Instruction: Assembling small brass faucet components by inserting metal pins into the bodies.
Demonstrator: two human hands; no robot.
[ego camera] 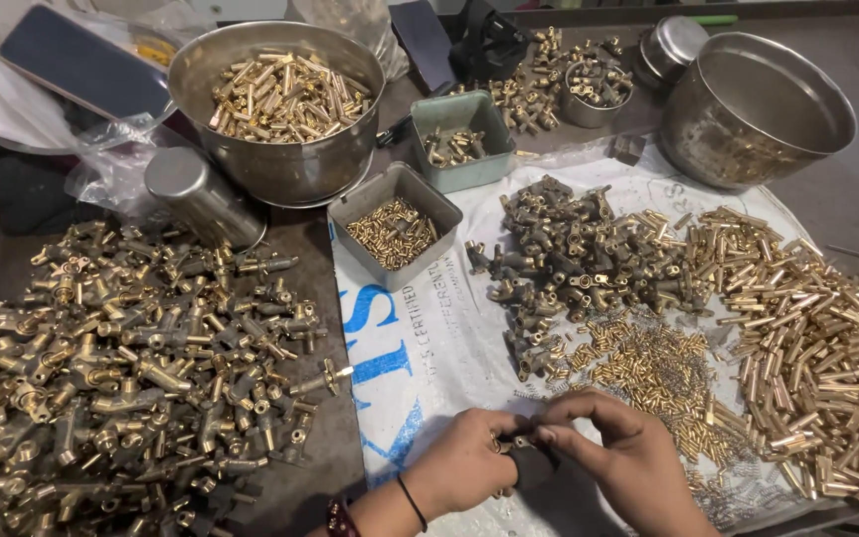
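Both grips are closed on one small brass valve fitting point(511, 444): the left hand point(464, 462) pinches it from below-left, the right hand point(620, 459) from the right, fingers curled, wrists low. The fitting lies roughly crosswise between them, over the white printed sack point(429, 338) on the dark table point(847, 189), below the sack's heap of grey-brass valve bodies point(579, 259).
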